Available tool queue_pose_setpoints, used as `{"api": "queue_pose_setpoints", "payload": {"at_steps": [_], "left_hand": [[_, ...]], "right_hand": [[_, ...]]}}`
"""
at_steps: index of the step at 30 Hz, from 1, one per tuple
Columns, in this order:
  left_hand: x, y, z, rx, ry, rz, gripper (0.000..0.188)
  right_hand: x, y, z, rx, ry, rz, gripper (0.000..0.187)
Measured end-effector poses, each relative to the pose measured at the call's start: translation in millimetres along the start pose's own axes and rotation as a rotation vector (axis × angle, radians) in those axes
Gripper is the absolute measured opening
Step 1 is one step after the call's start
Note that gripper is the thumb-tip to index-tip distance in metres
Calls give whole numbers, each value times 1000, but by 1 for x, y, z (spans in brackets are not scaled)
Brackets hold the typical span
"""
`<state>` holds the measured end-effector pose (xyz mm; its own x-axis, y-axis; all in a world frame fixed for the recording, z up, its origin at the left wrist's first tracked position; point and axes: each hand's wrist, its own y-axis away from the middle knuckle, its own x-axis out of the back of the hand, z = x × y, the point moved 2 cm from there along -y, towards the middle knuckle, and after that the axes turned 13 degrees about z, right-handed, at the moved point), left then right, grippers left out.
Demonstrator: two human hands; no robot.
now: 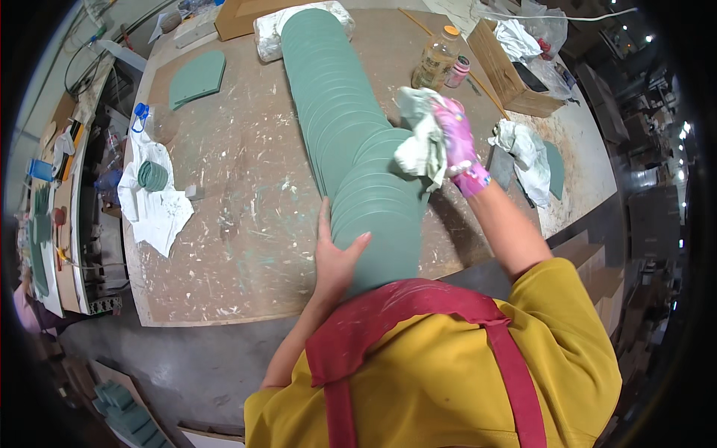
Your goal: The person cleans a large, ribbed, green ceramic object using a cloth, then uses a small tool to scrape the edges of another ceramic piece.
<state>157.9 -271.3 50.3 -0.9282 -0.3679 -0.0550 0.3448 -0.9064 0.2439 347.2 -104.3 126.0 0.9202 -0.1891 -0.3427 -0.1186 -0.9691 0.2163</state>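
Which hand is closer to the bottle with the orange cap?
Right. The right hand, holding a cloth, is just on the near side of the bottle. The left hand is farther back, at the green pieces' near end.

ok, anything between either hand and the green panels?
Right hand: its pink glove and bunched pale cloth, by the right edge of the green panels. Left hand: nothing visible, it touches them directly.
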Motion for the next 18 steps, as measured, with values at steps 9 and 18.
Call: {"api": "queue_pose_setpoints", "payload": {"at_steps": [9,18], "left_hand": [[-6,4,-6,10,-40,-10,93],[-6,-11,37,-846,-691,73,93]], "right_hand": [[18,-4,80,-50,-115,103,26],[-12,-5,4,254,403,-108,22]]}}
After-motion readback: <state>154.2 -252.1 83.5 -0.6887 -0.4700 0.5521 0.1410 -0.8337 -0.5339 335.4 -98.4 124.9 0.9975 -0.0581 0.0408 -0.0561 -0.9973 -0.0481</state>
